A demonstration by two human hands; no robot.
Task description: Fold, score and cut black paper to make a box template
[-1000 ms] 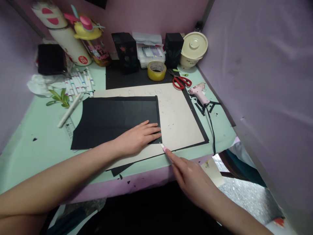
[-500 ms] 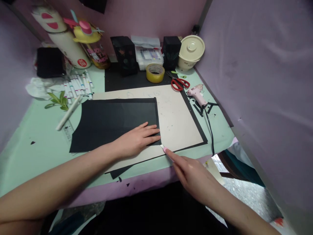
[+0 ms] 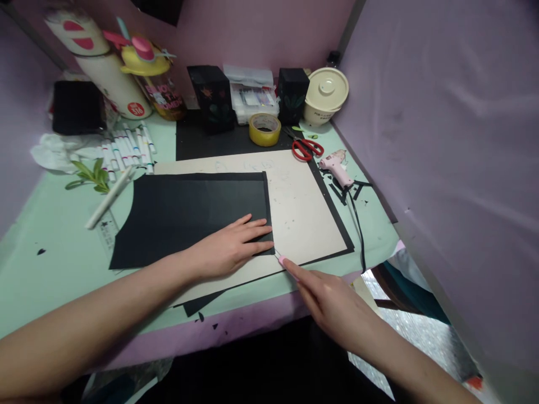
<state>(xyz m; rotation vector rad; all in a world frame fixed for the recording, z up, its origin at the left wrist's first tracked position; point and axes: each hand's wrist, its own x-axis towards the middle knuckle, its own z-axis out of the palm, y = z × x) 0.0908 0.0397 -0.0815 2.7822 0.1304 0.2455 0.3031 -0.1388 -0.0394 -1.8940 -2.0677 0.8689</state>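
Observation:
A sheet of black paper (image 3: 189, 207) with a curved left edge lies on a larger white board (image 3: 311, 219). My left hand (image 3: 231, 247) rests flat on the paper's lower right part, fingers spread towards its right edge. In my right hand (image 3: 324, 297) is a small pink craft knife (image 3: 282, 260), pinched with the index finger stretched along it. Its blade tip touches the black paper's lower right corner, just below my left fingertips. Most of the knife's handle is hidden inside my right hand.
Behind the board stand a yellow tape roll (image 3: 264, 130), red-handled scissors (image 3: 307, 148) and two black boxes. A pink glue gun (image 3: 337, 168) with its cord lies at the right. White markers (image 3: 126, 148), a leafy sprig (image 3: 92, 177) and a white rod (image 3: 109, 199) lie left.
The camera view has shifted slightly. Both hands keep nearly the same places on the paper, with the knife still at the corner.

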